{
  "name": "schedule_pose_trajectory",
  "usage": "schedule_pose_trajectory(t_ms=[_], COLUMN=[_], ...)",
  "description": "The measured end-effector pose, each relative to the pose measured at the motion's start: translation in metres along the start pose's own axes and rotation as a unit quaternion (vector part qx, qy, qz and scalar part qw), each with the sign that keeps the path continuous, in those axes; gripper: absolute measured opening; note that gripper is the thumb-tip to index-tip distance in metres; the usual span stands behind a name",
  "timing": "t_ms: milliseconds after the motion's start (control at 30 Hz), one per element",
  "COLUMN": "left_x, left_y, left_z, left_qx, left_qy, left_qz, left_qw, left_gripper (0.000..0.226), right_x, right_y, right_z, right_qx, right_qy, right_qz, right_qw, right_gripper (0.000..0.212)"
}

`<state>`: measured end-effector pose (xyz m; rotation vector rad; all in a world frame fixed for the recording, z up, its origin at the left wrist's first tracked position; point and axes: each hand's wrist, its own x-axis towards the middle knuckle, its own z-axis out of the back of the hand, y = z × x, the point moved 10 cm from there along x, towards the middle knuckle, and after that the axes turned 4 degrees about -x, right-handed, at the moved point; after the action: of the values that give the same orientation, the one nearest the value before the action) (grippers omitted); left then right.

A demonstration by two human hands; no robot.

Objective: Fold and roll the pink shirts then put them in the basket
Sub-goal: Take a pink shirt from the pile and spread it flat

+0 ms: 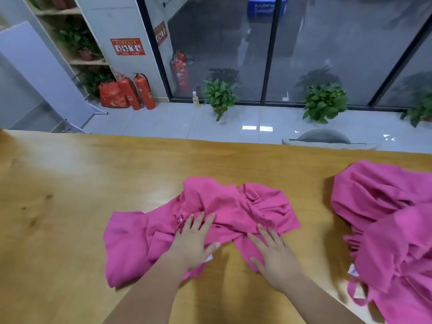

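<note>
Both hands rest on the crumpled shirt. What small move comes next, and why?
Probably smooth it out: slide the left hand and right hand apart to spread the shirt flat on the table. It lies bunched and twisted under both open palms, so it looks too wrinkled to fold yet.

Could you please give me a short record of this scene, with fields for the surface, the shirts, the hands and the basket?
surface: wooden table
shirt in work: pink shirt, crumpled, not yet folded, mid-table
hands: left hand and right hand both lie flat on that shirt, fingers straight
waiting: pile of pink shirts at the table's right side, apart from the first
basket: not in view
</note>
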<state>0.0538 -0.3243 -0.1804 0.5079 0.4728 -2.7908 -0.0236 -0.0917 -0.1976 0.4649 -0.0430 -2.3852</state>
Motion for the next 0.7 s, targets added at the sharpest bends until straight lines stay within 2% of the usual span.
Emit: schedule_pose_trajectory(t_ms=[333, 533, 633, 700], left_x=[-0.041, -0.076, -0.097, -0.110], left_y=[0.048, 0.116, 0.156, 0.168], left_z=[-0.012, 0.001, 0.008, 0.018], left_qx=[0.018, 0.008, 0.048, 0.097], left_qy=[0.011, -0.003, -0.038, -0.085], left_qz=[-0.002, -0.004, 0.008, 0.008], left_qw=[1.000, 1.000, 0.998, 0.992], left_gripper=[0.085, 0.076, 0.072, 0.069], right_x=[-0.015, -0.022, -0.026, -0.032], right_y=[0.047, 0.121, 0.151, 0.150], right_z=[-0.011, -0.020, -0.009, 0.008], right_qx=[-0.024, -0.024, -0.009, -0.004], right_qy=[0.037, 0.056, -0.017, -0.100], right_qz=[0.008, 0.044, 0.080, 0.040], right_qw=[0.999, 0.997, 0.997, 0.994], right_gripper=[0.066, 0.068, 0.055, 0.051])
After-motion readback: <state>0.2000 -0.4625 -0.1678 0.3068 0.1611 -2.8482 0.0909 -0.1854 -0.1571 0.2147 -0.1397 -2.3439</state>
